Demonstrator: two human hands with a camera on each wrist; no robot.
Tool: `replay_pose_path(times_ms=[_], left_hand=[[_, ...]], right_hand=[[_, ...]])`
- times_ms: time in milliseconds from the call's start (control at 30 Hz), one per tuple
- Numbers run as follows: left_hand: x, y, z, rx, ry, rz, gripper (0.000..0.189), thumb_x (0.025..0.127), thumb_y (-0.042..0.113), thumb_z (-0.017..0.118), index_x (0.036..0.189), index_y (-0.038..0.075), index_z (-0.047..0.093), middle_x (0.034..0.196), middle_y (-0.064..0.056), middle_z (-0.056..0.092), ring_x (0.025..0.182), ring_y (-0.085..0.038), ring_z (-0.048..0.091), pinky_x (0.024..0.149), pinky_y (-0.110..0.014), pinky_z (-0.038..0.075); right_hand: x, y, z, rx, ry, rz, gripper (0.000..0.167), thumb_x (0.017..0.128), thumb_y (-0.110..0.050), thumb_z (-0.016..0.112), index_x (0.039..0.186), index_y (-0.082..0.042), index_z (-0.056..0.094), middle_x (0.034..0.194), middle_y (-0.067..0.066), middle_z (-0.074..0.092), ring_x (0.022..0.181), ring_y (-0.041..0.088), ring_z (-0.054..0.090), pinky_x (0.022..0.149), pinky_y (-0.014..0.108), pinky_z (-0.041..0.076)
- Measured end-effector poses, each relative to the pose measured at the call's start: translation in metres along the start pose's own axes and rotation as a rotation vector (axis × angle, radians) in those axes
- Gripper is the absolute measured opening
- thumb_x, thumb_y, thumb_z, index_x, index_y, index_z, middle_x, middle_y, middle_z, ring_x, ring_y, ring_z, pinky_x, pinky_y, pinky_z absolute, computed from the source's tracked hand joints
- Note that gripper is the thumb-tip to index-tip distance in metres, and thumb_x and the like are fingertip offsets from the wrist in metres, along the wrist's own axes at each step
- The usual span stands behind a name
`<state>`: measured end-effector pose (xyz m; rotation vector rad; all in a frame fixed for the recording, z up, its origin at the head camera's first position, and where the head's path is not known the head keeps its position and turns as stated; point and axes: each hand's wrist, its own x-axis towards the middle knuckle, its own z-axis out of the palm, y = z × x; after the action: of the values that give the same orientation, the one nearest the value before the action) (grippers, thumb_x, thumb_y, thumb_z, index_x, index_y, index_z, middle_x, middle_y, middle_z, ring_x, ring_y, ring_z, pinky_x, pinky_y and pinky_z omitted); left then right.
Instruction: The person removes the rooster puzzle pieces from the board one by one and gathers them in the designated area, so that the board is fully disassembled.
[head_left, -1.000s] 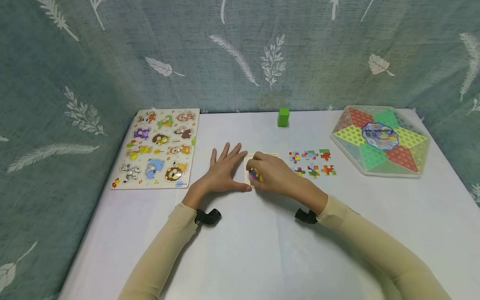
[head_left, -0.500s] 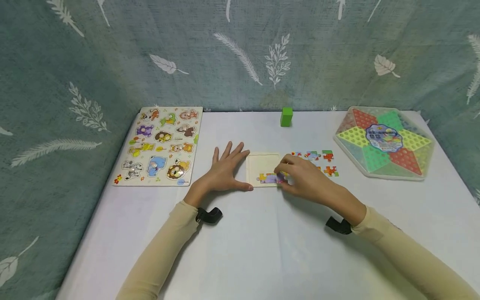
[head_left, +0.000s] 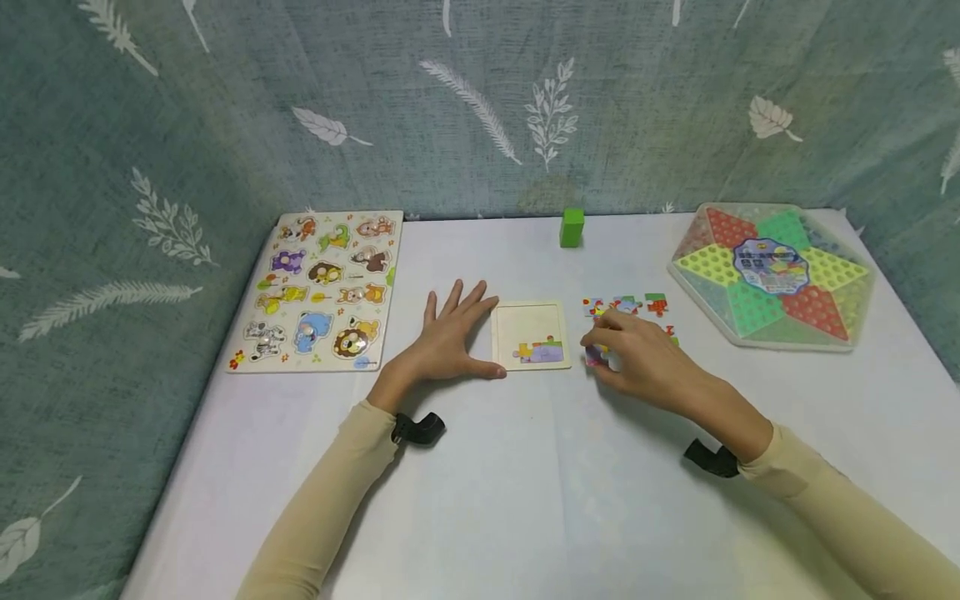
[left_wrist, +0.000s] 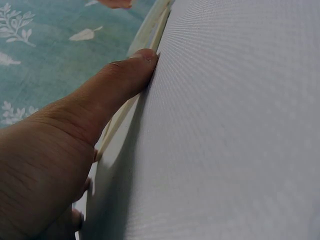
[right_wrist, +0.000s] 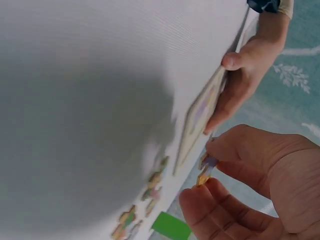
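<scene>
My left hand (head_left: 450,342) lies on the table with its fingers spread. Its thumb and fingertip touch the left side of a small wooden jigsaw tray (head_left: 528,325). Joined puzzle pieces (head_left: 543,351), mostly purple and yellow, fill part of the tray's lower edge. To the right of the tray, my right hand (head_left: 648,358) pinches a purple-and-yellow puzzle piece (right_wrist: 206,171) between thumb and fingers. Loose puzzle pieces (head_left: 656,305) lie on the table under and beyond this hand, which hides some of them.
At the left lies an animal peg puzzle board (head_left: 315,292). A green block (head_left: 572,228) stands near the back edge. A hexagonal box (head_left: 772,279) with coloured triangles sits at the back right. Patterned cloth (head_left: 480,108) hangs behind the table.
From over the tray, my right hand has moved right to beside the loose pieces, still pinching the puzzle piece. The tray has come into full view. My left hand has stayed in place.
</scene>
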<state>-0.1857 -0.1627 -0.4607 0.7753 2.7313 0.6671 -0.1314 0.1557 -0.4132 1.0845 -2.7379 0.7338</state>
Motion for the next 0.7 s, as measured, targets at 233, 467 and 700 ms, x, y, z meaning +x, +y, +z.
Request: replay_pose_path(times_ms=[233, 467, 700], left_hand=[[0.0, -0.001, 0.002, -0.004, 0.009, 0.007, 0.116, 0.069, 0.066, 0.081, 0.16, 0.018, 0.027, 0.168, -0.005, 0.007, 0.152, -0.031, -0.01, 0.113, -0.06, -0.017], [-0.001, -0.003, 0.005, -0.003, 0.016, 0.003, 0.116, 0.069, 0.067, 0.081, 0.16, 0.019, 0.027, 0.168, -0.004, 0.006, 0.152, -0.031, -0.01, 0.113, -0.059, -0.017], [0.0, 0.0, 0.003, -0.009, 0.016, 0.009, 0.115, 0.07, 0.066, 0.081, 0.16, 0.018, 0.027, 0.168, -0.004, 0.006, 0.152, -0.031, -0.011, 0.112, -0.059, -0.018]], right_hand=[[-0.012, 0.009, 0.004, 0.007, -0.014, 0.005, 0.022, 0.074, 0.002, 0.079, 0.096, -0.004, 0.076, 0.092, 0.004, 0.062, 0.071, 0.017, 0.058, 0.059, 0.029, 0.047], [-0.015, 0.011, 0.008, 0.009, -0.043, 0.024, 0.024, 0.074, 0.003, 0.078, 0.096, -0.005, 0.075, 0.094, 0.005, 0.063, 0.075, 0.017, 0.059, 0.06, 0.031, 0.048], [-0.018, 0.011, 0.01, 0.0, -0.069, 0.041, 0.024, 0.074, 0.001, 0.078, 0.097, -0.005, 0.075, 0.095, 0.005, 0.063, 0.076, 0.016, 0.058, 0.063, 0.033, 0.049]])
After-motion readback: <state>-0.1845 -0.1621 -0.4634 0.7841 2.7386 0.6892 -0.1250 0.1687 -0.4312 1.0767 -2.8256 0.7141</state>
